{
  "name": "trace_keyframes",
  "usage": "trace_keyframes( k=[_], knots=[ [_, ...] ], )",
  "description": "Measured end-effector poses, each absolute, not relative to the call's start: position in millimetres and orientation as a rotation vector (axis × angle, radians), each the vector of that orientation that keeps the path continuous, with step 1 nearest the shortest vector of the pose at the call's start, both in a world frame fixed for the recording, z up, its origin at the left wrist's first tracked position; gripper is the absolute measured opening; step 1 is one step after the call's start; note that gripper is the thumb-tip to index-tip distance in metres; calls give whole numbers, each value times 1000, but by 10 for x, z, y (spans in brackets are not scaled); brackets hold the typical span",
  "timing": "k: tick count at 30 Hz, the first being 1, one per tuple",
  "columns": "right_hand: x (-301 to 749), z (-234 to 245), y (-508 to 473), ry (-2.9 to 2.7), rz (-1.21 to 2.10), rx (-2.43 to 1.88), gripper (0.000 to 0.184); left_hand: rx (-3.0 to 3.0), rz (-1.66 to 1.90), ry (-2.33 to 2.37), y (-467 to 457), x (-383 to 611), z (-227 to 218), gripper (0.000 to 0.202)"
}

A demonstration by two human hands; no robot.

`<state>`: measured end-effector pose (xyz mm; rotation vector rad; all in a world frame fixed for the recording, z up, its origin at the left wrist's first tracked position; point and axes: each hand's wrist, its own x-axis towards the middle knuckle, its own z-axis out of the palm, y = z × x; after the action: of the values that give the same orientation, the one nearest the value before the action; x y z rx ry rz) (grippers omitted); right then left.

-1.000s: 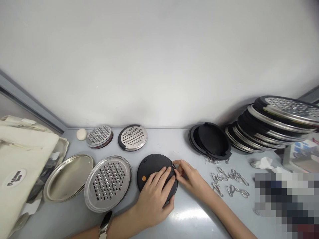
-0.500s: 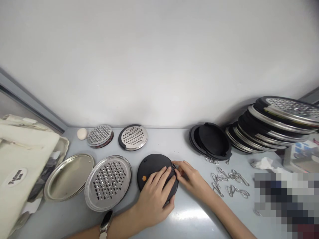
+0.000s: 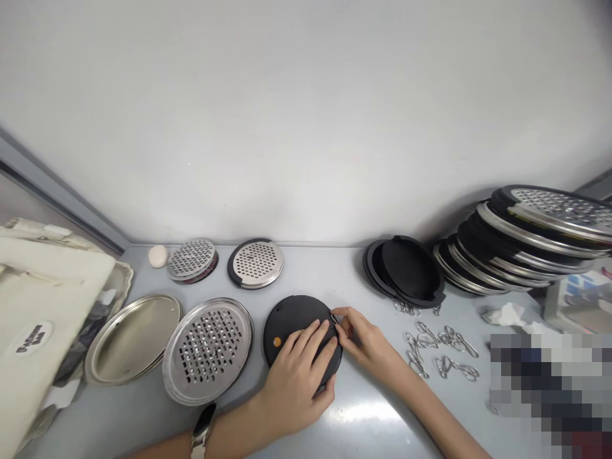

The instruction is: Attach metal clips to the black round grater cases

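Observation:
A round black plastic grater base [image 3: 287, 319] with an orange dot lies on the table in front of me. My left hand [image 3: 301, 376] rests flat across it, fingers stretched out and the thumb by the near edge. At the base's right edge my right hand [image 3: 358, 335] pinches a small metal wire loop [image 3: 333, 317], mostly covered by the fingertips. Left of the base is a round steel grater plate [image 3: 210, 350], overlapping a stack of plain shiny metal discs [image 3: 136, 341]. More bent wire loops [image 3: 442, 341] lie loose to the right.
Along the wall sit a white ball [image 3: 157, 256], small graters [image 3: 191, 260], another round grater [image 3: 258, 262] and black bases [image 3: 414, 271]. A tall leaning stack of graters [image 3: 521, 245] stands at right, near crumpled tissue [image 3: 507, 314]. A cream bag [image 3: 48, 299] fills the left side.
Almost nothing differs. Both hands keep their places on the black base, and my right fingertips have shifted only very slightly at its edge.

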<state>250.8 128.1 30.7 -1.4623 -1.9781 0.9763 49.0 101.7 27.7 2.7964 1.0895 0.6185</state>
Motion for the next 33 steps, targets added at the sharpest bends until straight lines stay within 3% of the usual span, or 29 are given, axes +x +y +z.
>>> trace_keyframes(
  k=[14,24,33],
  knots=[
    [2527,341,1289,-1898,909,-1411,31,2790,625,1102,1008,487,284,48],
    [2535,320,1333,-1868,894,-1399,16,2790,631,1091,1010,482,286,49],
    [2512,317,1328,-1929,759,-1391,18,2816,631,1093,1012,472,288,48]
  ],
)
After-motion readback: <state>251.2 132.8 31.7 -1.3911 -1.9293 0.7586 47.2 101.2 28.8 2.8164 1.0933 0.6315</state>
